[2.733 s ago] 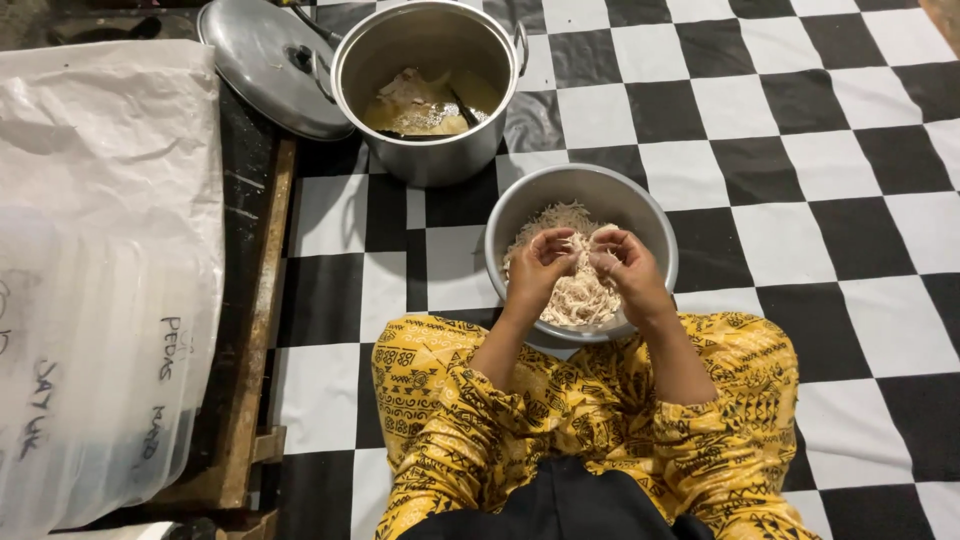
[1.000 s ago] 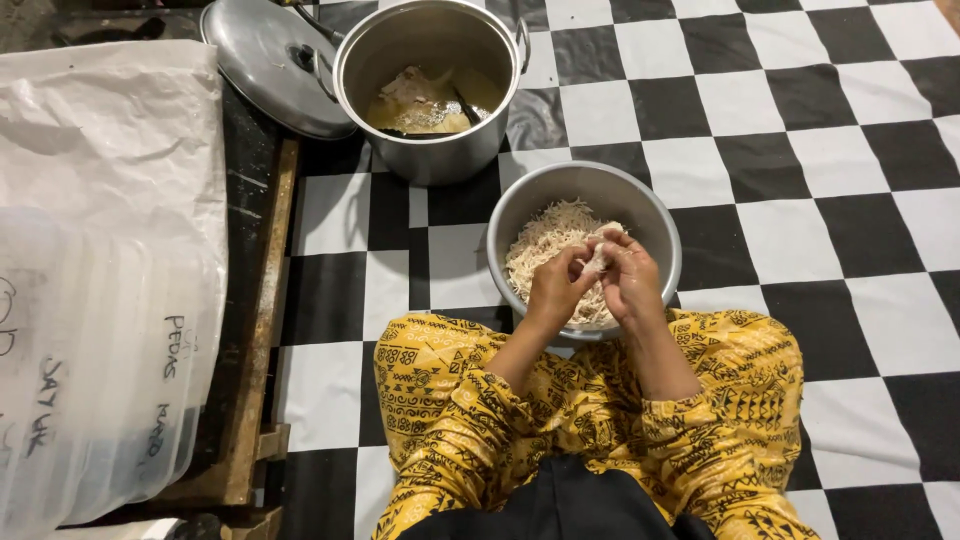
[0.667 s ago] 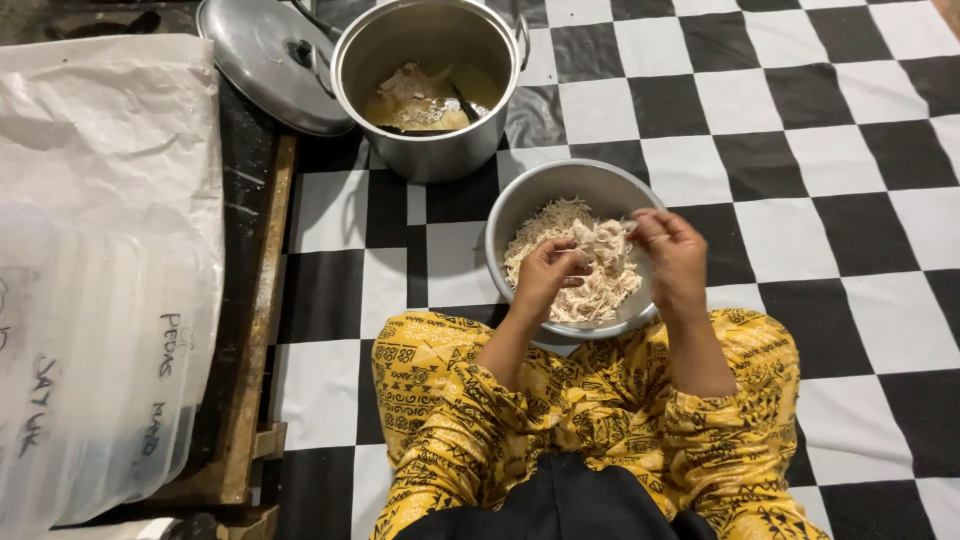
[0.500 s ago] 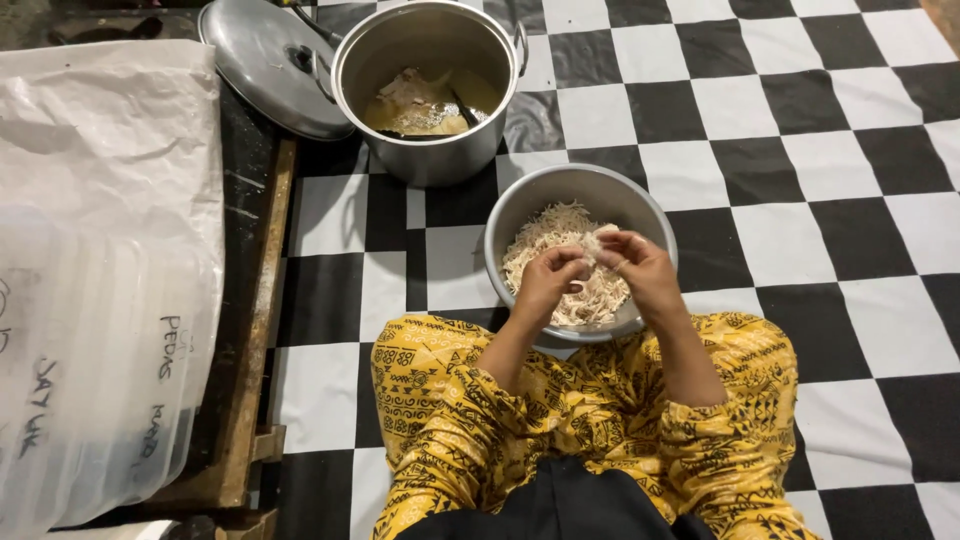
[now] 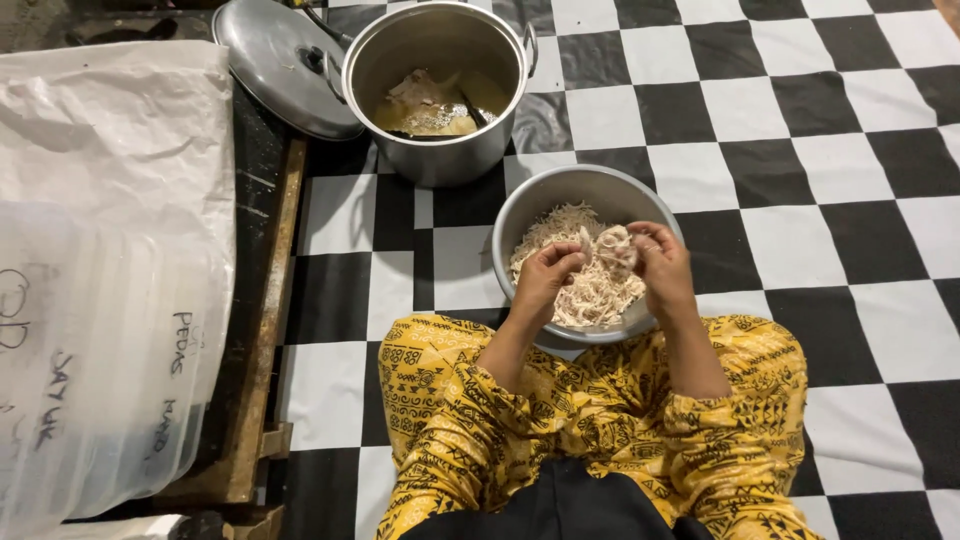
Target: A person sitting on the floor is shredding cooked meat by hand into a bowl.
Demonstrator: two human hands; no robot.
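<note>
Plastic containers, translucent and stacked, sit at your far left under a white plastic sheet, set off the floor on a wooden pallet; that keeps them out of the working area yet within reach. Next to the right, a metal lid lies flat on the floor, touching the side of the large pot it appears to belong to, so the pot stands open. Inside the pot you can see pale meat pieces in broth. Nearer to you and slightly right, the metal bowl rests on the checkered floor mat directly in front of your crossed legs, placed so that loose strands fall into it. Shredded meat fills the bowl. Your left hand is closed in a pinch on one edge of a small meat piece, fingers curled tight. Your right hand is likewise closed on the opposite edge of the same piece. Both hands hold it just above the bowl's contents, close together. Your forearms rest over the yellow patterned trousers, which steadies the grip.
</note>
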